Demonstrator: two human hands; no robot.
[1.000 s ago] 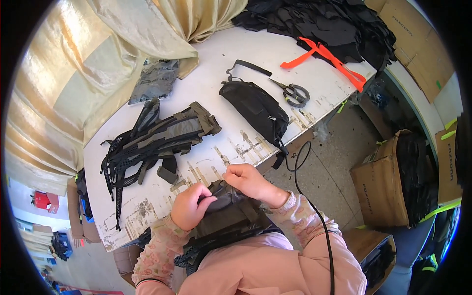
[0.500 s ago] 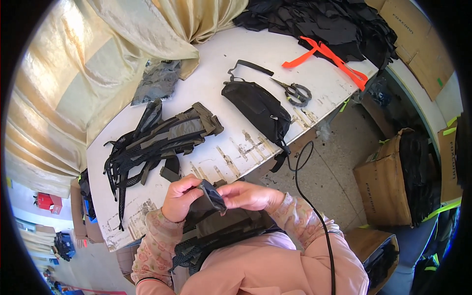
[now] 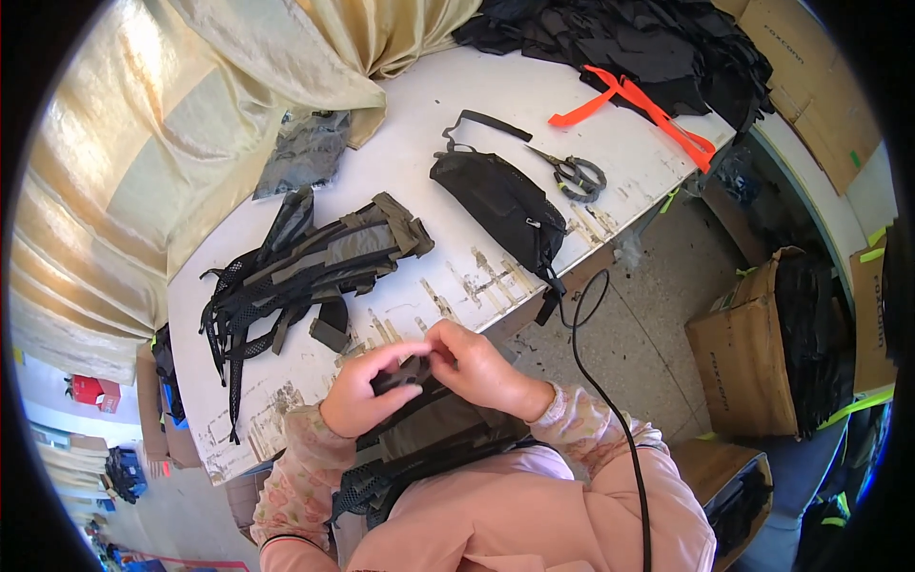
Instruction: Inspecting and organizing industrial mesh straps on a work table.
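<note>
A dark fabric piece (image 3: 408, 374) is held up above my lap between both hands. My left hand (image 3: 367, 393) curves round its left part, thumb on the near side and fingers on the far side. My right hand (image 3: 484, 375) pinches at its right end, with the fingertips partly hidden behind the knuckles. Below them, an olive and black strapped fabric item (image 3: 434, 439) with black mesh lies across my lap. On the table just beyond my left hand is a bundle of olive and black mesh straps (image 3: 334, 250).
On the white table (image 3: 400, 133) lie a black zipped pouch (image 3: 500, 210), scissors (image 3: 579, 178), an orange strip (image 3: 648, 110), a bagged item (image 3: 303, 153) and a black fabric heap (image 3: 620, 48). A black cable (image 3: 607, 400) hangs at my right, near cardboard boxes (image 3: 739, 362).
My right hand has turned and moved up and slightly left, its fingers now curled over the fabric's end. My left hand has opened wider round the piece, which is now mostly covered.
</note>
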